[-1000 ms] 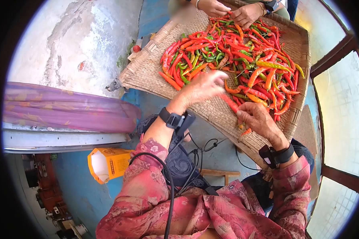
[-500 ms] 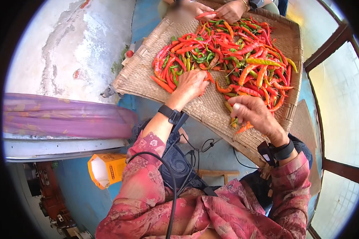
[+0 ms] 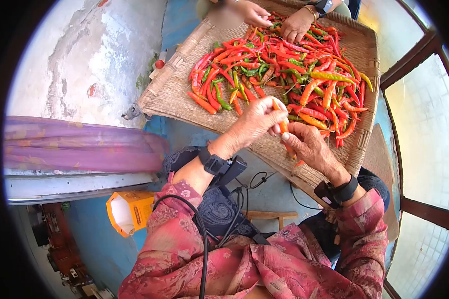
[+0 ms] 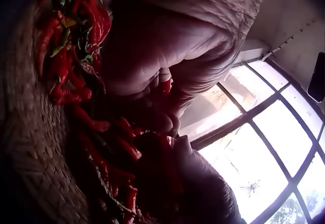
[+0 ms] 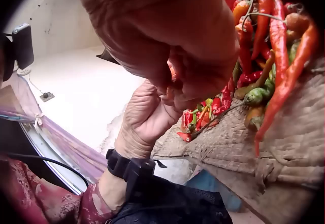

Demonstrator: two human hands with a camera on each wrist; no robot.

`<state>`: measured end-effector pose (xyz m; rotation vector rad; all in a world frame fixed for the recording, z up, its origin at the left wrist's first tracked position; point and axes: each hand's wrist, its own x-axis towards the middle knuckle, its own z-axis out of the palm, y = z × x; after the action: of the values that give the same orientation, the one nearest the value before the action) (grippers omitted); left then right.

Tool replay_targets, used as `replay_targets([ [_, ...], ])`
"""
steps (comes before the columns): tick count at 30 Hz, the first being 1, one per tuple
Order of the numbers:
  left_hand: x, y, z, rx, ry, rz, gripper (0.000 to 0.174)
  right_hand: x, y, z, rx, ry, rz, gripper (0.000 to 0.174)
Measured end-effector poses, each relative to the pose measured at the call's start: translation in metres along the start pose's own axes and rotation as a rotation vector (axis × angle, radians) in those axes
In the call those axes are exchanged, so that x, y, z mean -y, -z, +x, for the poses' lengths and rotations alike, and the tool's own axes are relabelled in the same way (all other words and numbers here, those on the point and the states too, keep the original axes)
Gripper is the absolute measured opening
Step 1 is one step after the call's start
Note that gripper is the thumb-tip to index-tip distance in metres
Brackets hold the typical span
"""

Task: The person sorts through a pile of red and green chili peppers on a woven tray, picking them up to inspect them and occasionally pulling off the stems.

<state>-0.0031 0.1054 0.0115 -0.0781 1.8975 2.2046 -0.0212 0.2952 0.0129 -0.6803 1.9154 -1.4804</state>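
In the head view an orange-red chili pepper point(image 3: 283, 126) is held between my two hands, over the near edge of the woven tray point(image 3: 164, 95). My left hand point(image 3: 257, 122) pinches it towards its upper end. My right hand point(image 3: 312, 147) grips it lower down, thumb along it. A heap of red, orange and green chilies point(image 3: 284, 65) lies in the tray just beyond. In the right wrist view, my right hand point(image 5: 162, 26) and left hand point(image 5: 147, 115) meet fingertip to fingertip, with a bit of red between. Fingers hide most of the pepper in both wrist views.
Across the tray are another person's hands point(image 3: 297, 25), apart over the chilies. A yellow box point(image 3: 134, 212) sits at the lower left, near a purple cloth point(image 3: 85, 144). Black cables point(image 3: 242, 194) hang by my lap. Framed windows point(image 3: 424, 139) stand on the right.
My left hand went to the heap, then came back to the right hand with a chili. The red chili my right hand held earlier is gone from it. The other person's hands have moved apart.
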Motion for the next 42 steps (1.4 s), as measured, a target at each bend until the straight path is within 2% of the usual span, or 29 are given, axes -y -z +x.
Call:
replay_targets([
  [1, 0.002, -0.001, -0.001, 0.054, 0.013, -0.018, 0.016, 0.000, 0.001, 0.000, 0.007, -0.002, -0.003, 0.029],
  [2, 0.004, 0.002, 0.001, 0.014, -0.049, 0.085, 0.013, -0.001, 0.003, 0.000, 0.071, -0.050, -0.059, 0.028],
  [3, -0.003, 0.008, 0.003, -0.040, -0.027, 0.077, 0.012, -0.002, 0.005, 0.000, 0.133, -0.099, -0.113, 0.028],
  [5, -0.008, 0.025, 0.011, -0.236, -0.102, 0.073, 0.011, 0.001, 0.012, -0.001, 0.162, -0.068, -0.105, 0.029],
  [7, -0.009, 0.037, 0.018, -0.419, -0.205, 0.143, 0.007, 0.019, 0.024, -0.002, 0.049, -0.120, 0.011, 0.027],
  [9, 0.000, 0.039, 0.022, -0.375, -0.117, 0.334, 0.012, 0.018, 0.030, 0.003, -0.160, 0.078, 0.537, 0.033],
  [10, 0.009, 0.035, 0.024, -0.346, -0.172, 0.626, 0.016, 0.025, 0.032, 0.005, -0.218, 0.145, 0.745, 0.042],
  [11, 0.019, 0.030, 0.027, -0.313, -0.231, 0.919, 0.021, 0.026, 0.035, 0.005, -0.264, 0.111, 0.836, 0.043],
  [12, 0.024, 0.025, 0.026, -0.282, -0.137, 1.037, 0.024, 0.020, 0.036, 0.005, -0.247, 0.062, 0.750, 0.043],
  [13, 0.027, 0.022, 0.025, -0.277, -0.141, 1.038, 0.024, 0.014, 0.036, 0.006, -0.232, 0.013, 0.665, 0.043],
  [15, 0.033, 0.017, 0.026, -0.330, -0.263, 1.405, 0.020, 0.008, 0.028, 0.003, -0.120, -0.048, 0.438, 0.037],
  [18, 0.031, 0.017, 0.024, -0.256, -0.253, 1.373, 0.016, 0.013, 0.023, -0.005, 0.035, -0.076, 0.119, 0.032],
  [19, 0.029, 0.017, 0.021, -0.223, -0.269, 1.353, 0.014, 0.011, 0.021, -0.005, 0.035, -0.076, 0.120, 0.032],
  [22, 0.028, 0.014, 0.013, -0.169, -0.324, 1.273, 0.012, -0.001, 0.014, -0.003, 0.002, 0.084, -0.212, 0.032],
  [23, 0.028, 0.011, 0.009, -0.168, -0.325, 1.274, 0.012, -0.003, 0.013, -0.003, 0.000, 0.084, -0.212, 0.032],
  [25, 0.018, 0.003, 0.000, -0.094, -0.280, 1.172, 0.014, 0.001, 0.006, -0.005, -0.131, 0.103, -0.262, 0.036],
  [26, 0.011, -0.001, -0.005, 0.002, -0.161, 1.033, 0.015, 0.004, 0.003, -0.006, -0.151, 0.169, -0.288, 0.036],
  [27, 0.007, -0.003, -0.008, 0.001, -0.160, 1.032, 0.015, 0.001, 0.002, -0.006, -0.149, 0.169, -0.288, 0.036],
  [29, 0.004, -0.005, -0.012, 0.188, -0.034, 0.728, 0.014, -0.008, -0.001, -0.003, -0.095, 0.205, -0.342, 0.032],
  [30, 0.008, -0.004, -0.012, 0.211, -0.037, 0.639, 0.014, -0.005, -0.002, -0.004, -0.124, 0.190, -0.336, 0.022],
  [31, 0.010, 0.001, -0.011, 0.205, -0.037, 0.637, 0.014, -0.005, 0.000, -0.002, -0.119, 0.191, -0.338, 0.022],
  [33, 0.009, 0.013, -0.007, 0.257, -0.117, 0.742, 0.014, -0.006, 0.009, -0.001, 0.013, 0.079, -0.331, 0.016],
  [34, 0.000, 0.016, -0.006, 0.117, -0.060, 0.720, 0.022, -0.003, 0.013, -0.001, -0.002, 0.082, -0.239, 0.016],
  [35, 0.006, 0.028, -0.001, -0.006, -0.124, 0.723, 0.016, 0.002, 0.018, -0.002, -0.017, 0.106, -0.243, 0.017],
  [37, -0.008, 0.036, 0.000, -0.140, -0.261, 0.905, 0.007, 0.015, 0.031, 0.001, -0.091, 0.058, 0.087, 0.020],
  [38, -0.004, 0.043, 0.003, -0.140, -0.259, 0.907, 0.007, 0.022, 0.036, 0.002, -0.197, 0.096, 0.233, 0.027],
  [40, 0.012, 0.053, 0.011, -0.189, -0.505, 1.573, 0.027, 0.029, 0.043, 0.006, -0.343, 0.099, 0.443, 0.049],
  [41, 0.019, 0.054, 0.014, -0.187, -0.509, 1.573, 0.027, 0.028, 0.044, 0.005, -0.346, 0.101, 0.442, 0.049],
  [42, 0.023, 0.047, 0.011, -0.161, -0.413, 1.588, 0.033, 0.024, 0.042, 0.000, -0.327, 0.092, 0.415, 0.049],
])
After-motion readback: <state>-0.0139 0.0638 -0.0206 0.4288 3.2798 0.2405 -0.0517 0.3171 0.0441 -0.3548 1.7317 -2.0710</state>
